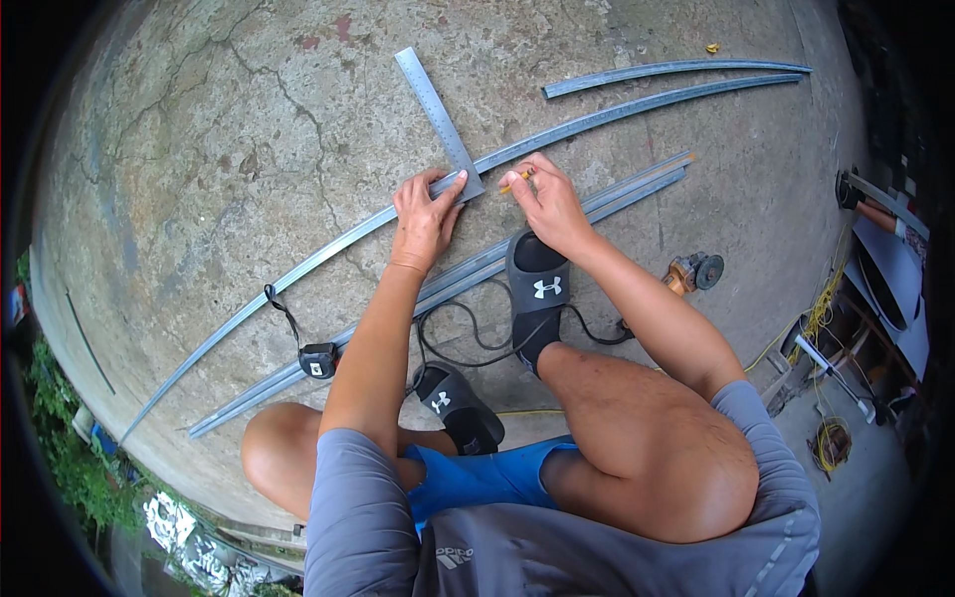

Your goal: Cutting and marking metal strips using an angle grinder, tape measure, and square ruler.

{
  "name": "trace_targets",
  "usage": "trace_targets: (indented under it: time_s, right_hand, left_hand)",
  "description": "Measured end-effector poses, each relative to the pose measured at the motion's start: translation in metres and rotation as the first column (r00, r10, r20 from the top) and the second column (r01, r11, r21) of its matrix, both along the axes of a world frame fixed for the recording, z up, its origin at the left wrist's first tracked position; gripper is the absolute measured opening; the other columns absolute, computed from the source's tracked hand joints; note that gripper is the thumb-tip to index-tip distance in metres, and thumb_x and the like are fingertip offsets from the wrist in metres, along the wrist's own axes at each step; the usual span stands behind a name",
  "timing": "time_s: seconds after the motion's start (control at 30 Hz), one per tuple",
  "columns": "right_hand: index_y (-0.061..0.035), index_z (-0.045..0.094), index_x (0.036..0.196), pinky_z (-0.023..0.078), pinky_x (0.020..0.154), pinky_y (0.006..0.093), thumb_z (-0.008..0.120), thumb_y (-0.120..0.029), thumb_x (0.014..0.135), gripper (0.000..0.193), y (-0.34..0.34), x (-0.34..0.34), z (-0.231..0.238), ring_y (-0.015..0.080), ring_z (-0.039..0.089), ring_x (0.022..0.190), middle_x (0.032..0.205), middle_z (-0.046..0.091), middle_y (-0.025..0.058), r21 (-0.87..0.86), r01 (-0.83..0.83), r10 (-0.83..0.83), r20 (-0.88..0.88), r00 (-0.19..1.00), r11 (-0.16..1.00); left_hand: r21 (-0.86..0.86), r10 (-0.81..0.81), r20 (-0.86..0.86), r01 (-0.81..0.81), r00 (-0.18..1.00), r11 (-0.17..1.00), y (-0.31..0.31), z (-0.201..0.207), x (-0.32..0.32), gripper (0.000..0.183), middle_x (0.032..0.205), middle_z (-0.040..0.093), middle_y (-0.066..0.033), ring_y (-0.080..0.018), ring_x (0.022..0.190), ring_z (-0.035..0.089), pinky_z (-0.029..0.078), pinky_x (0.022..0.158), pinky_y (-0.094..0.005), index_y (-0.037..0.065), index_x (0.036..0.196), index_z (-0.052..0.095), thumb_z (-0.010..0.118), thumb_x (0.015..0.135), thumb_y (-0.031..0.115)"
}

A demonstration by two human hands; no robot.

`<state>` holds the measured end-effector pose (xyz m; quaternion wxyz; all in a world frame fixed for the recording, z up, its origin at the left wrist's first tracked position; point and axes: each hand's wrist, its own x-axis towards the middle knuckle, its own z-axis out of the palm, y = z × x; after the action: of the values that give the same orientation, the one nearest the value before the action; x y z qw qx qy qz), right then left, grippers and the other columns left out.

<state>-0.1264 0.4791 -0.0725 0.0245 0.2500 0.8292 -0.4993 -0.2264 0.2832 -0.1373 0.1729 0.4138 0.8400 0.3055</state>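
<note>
My left hand (424, 221) is closed over a long, thin galvanized metal channel (323, 251) lying on the concrete. It presses a steel carpenter's square (430, 105) against that channel, thumb on the square's corner. The square's long blade points away from me, across the channel. Just right of the corner, my right hand (553, 207) pinches a short yellow pencil (515, 183), whose tip sits close to the square without visibly touching it. Some of its fingers are curled out of sight.
More metal channels (637, 189) lie nearer my feet, another channel (657, 73) at the far right. A black tape measure (317, 359) rests by my left arm. Right of my foot is an angle grinder (693, 274); a black cord (468, 360) loops between my feet. Yellow rope (818, 318) lies farther right.
</note>
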Motion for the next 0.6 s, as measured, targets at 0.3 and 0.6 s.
trace_targets:
  time_s: [0.3, 0.6]
  right_hand:
    - [0.0045, 0.063, 0.107, 0.051, 0.087, 0.0437, 0.047, -0.014, 0.100, 0.025, -0.022, 0.009, -0.011, 0.0374, 0.067, 0.097, 0.098, 0.070, 0.0222, -0.115, 0.045, -0.020, 0.206, 0.978, 0.992]
    - [0.0031, 0.064, 0.109, 0.048, 0.078, 0.0304, 0.068, -0.015, 0.092, 0.025, -0.011, 0.019, -0.007, 0.0118, 0.058, 0.084, 0.091, 0.069, 0.0079, -0.373, 0.229, -0.162, 0.203, 0.966, 0.899]
  left_hand:
    - [-0.051, 0.092, -0.127, -0.099, 0.988, 0.994, -0.001, 0.018, 0.017, 0.044, 0.104, 0.060, -0.0022, -0.0224, 0.100, 0.055, 0.034, 0.093, -0.0426, 0.019, 0.119, 0.068, 0.077, 0.076, 0.016]
    - [0.054, 0.017, -0.060, -0.013, 0.998, 0.998, 0.017, 0.050, 0.018, 0.051, 0.108, 0.058, -0.0074, -0.0268, 0.104, 0.053, 0.037, 0.092, -0.0410, 0.015, 0.121, 0.062, 0.081, 0.074, 0.020]
